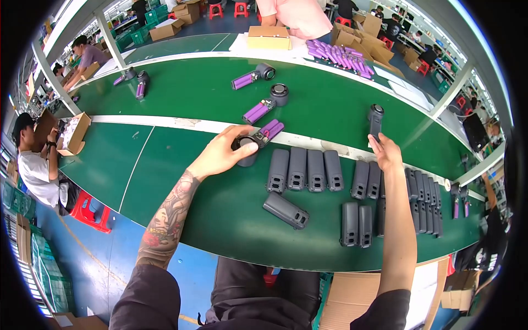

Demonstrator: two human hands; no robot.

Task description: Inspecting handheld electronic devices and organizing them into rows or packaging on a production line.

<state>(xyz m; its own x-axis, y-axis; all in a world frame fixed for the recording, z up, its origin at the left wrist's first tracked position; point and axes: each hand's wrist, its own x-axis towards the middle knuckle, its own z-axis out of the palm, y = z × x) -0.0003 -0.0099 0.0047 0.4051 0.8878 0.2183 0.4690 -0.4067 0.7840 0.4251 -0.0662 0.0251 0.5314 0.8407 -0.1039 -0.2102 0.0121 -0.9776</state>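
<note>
My left hand (220,153) is wrapped round the dark round head of an uncased handheld fan (269,132), whose purple battery cells point away to the right. My right hand (388,152) pinches the lower end of a cased dark grey handheld fan (375,116), its round head pointing away from me. Between my arms several grey handle casings (297,168) stand in a row, with one casing (286,210) lying aslant nearer me. More grey casings (357,224) lie in rows around and partly under my right forearm.
Beyond the white divider strip (181,122), more uncased fans (258,111) lie on the green belt (187,88). Purple battery packs (341,56) are heaped at the far side, beside a cardboard box (269,38). A co-worker (38,159) sits at the left near a red stool (88,213).
</note>
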